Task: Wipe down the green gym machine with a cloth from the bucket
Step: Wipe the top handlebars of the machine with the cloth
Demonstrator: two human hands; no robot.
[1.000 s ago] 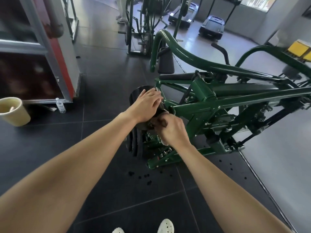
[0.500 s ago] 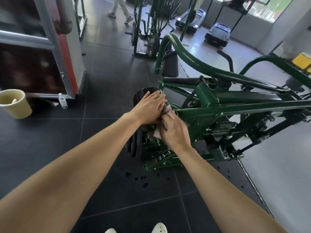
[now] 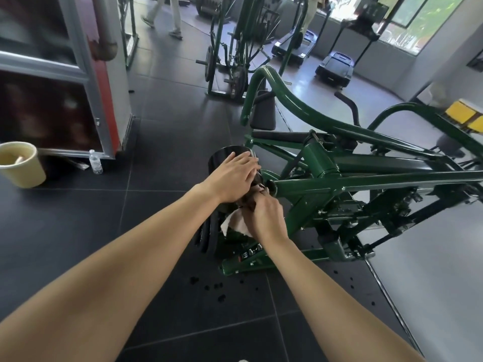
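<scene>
the bucket point(image 3: 22, 165) stands far left on the floor, well apart from the work. the left hand point(image 3: 232, 178) lies flat on the black plate point(image 3: 222, 159), fingers straight, holding nothing. just right of it, the right hand point(image 3: 266, 218) curls round the bunched cloth point(image 3: 235, 222) and presses it to the machine point(image 3: 366, 178) where the plate's hub meets the green frame. so wiping is under way at the plate end. next, i judge, the cloth wants sliding rightward along the near bar, grip kept firm. against half a second ago, more white cloth hangs below the right hand, which sits a touch lower; the left hand has not shifted.
</scene>
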